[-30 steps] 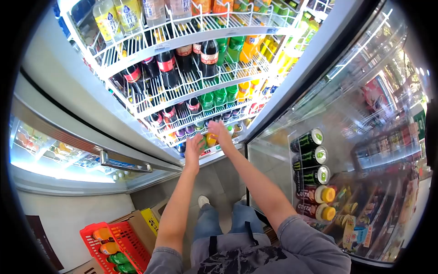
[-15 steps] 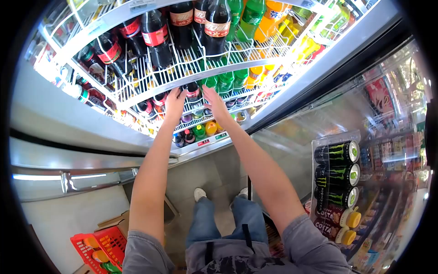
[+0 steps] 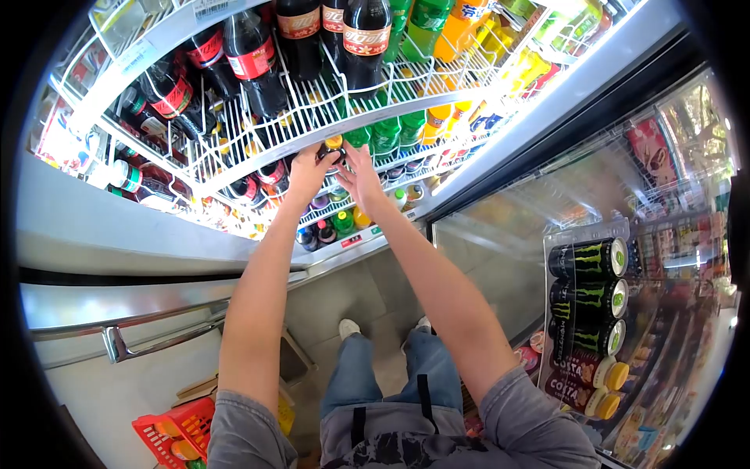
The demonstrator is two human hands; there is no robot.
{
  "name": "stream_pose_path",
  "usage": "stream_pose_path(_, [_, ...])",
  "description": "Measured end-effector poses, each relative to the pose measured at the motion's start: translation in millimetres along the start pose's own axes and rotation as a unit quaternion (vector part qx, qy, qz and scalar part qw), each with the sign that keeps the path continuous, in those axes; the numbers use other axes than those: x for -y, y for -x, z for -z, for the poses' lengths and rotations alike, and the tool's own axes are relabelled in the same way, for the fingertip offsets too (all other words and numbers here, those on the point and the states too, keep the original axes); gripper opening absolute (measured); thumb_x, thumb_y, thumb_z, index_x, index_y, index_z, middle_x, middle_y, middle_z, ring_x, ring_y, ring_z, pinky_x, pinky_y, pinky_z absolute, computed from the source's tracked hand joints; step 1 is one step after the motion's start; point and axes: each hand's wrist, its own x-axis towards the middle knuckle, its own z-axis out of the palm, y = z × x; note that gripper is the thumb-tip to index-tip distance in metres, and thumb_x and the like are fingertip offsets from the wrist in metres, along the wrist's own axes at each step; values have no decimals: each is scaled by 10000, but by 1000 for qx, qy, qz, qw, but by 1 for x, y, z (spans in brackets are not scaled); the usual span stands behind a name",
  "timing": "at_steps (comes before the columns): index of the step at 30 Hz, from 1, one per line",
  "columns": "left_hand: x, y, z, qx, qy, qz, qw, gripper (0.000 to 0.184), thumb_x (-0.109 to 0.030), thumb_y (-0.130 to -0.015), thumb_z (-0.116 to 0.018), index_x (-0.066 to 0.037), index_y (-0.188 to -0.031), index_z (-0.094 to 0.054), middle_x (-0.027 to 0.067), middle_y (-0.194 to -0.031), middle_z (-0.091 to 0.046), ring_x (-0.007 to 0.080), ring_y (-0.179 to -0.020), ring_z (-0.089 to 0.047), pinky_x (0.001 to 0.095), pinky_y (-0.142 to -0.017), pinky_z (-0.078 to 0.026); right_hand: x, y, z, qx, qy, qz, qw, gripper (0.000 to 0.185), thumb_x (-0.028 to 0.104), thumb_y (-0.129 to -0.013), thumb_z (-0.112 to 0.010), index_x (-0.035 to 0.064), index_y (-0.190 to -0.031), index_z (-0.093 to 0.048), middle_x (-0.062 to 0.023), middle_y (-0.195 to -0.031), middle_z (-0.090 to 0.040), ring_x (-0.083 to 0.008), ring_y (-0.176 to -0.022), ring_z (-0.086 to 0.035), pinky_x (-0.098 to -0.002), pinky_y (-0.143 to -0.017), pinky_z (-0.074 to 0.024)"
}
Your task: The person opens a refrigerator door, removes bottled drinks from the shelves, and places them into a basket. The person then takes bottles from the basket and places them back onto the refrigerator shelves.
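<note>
A dark cola bottle (image 3: 334, 154) with a yellow cap is tilted outward under the front edge of the middle shelf. My left hand (image 3: 308, 173) is closed around its neck, the thumb across the front just below the cap. On the other side, my right hand (image 3: 363, 181) has its fingers stretched out and apart, the tips at or against the bottle's side. Green bottles (image 3: 385, 134) stand in the same row just right of my right hand. Red-labelled cola bottles (image 3: 271, 173) are in the row left of my left hand. The bottle's lower part is hidden.
Large cola bottles (image 3: 250, 62) fill the wire shelf (image 3: 344, 125) above. Small bottles (image 3: 344, 223) line the bottom shelf. At right, the open glass door (image 3: 484, 250) reflects the shop; black cans (image 3: 586, 297) show beside it. A red basket (image 3: 176, 434) holding bottles sits lower left.
The cola bottle has tipped so that its yellow cap now shows between my hands. My left hand has closed on its neck; my right hand has shifted slightly lower.
</note>
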Motion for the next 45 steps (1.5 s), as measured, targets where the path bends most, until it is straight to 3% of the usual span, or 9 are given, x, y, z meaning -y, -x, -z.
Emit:
stream_pose_path(4, [-11,10,2,-26,15,-87,996,411,-230,-850,-719,-22,-1191,-624,210,-1054,-667,335,-883,-655,386,-761,-512,-5,16,-1,-23,-40,11,999,709,601,-1023,-239,135,-1557,-239,-111,-1607,-198,-294,-1407,-314,-419,-1180,-245])
stream_pose_path(17, [-96,50,30,1,92,-7,996,398,-187,-873,-700,-49,-1232,-597,164,-1073,-683,264,-956,-679,345,-838,-512,4,108,3,-38,82,94,991,589,434,-1060,-281,127,-1560,-234,-124,-1588,-273,-256,-1484,-221,-448,-1177,-184])
stream_pose_path(21, [-121,83,42,67,177,71,979,431,-239,-906,-689,13,-1239,-580,113,-1093,-693,172,-912,-666,303,-812,-502,21,149,2,-67,200,146,967,567,369,-1077,-332,4,-1511,-312,-119,-1537,-360,-199,-1426,-306,-305,-1164,-214])
stream_pose_path(24, [-145,110,54,111,229,121,960,479,-258,-913,-696,6,-1285,-549,110,-1124,-672,122,-809,-614,269,-742,-495,44,194,-2,-43,302,97,948,553,377,-1062,-394,46,-1503,-351,-117,-1477,-443,-204,-1380,-382,-313,-1141,-265])
stream_pose_path(27, [-187,129,76,148,287,174,930,490,-247,-929,-681,-5,-1325,-527,91,-1119,-666,103,-865,-618,233,-717,-493,48,229,-1,-15,232,57,971,552,315,-1001,-564,75,-1472,-405,-125,-1297,-577,-194,-1204,-535,-328,-1009,-422])
stream_pose_path(28, [-198,133,82,150,302,189,922,512,-262,-927,-684,-14,-1344,-518,80,-1115,-664,120,-926,-626,250,-751,-505,59,246,-9,2,278,77,958,660,276,-927,-678,77,-1482,-382,-132,-1301,-578,-209,-1199,-550,-344,-1002,-440])
stream_pose_path(31, [-216,135,100,191,295,215,911,522,-308,-929,-674,-62,-1363,-521,77,-1145,-650,155,-1023,-618,309,-826,-515,77,285,-34,-1,399,128,908,858,204,-800,-785,96,-1511,-319,-155,-1299,-596,-251,-1190,-587,-348,-1006,-458])
stream_pose_path(38, [-223,150,111,198,265,120,936,541,-279,-917,-692,-21,-1359,-518,127,-1199,-646,156,-943,-636,287,-804,-517,58,304,-51,-44,333,187,923,859,151,-806,-786,75,-1515,-307,-158,-1254,-632,-229,-1139,-629,-354,-974,-487])
stream_pose_path(45, [-216,216,97,225,352,107,902,589,-168,-938,-663,-27,-1452,-415,156,-1351,-560,223,-1265,-525,339,-1040,-426,48,328,-57,-61,178,163,968,857,68,-845,-753,25,-1529,-239,-149,-1297,-589,-214,-1166,-597,-355,-989,-475])
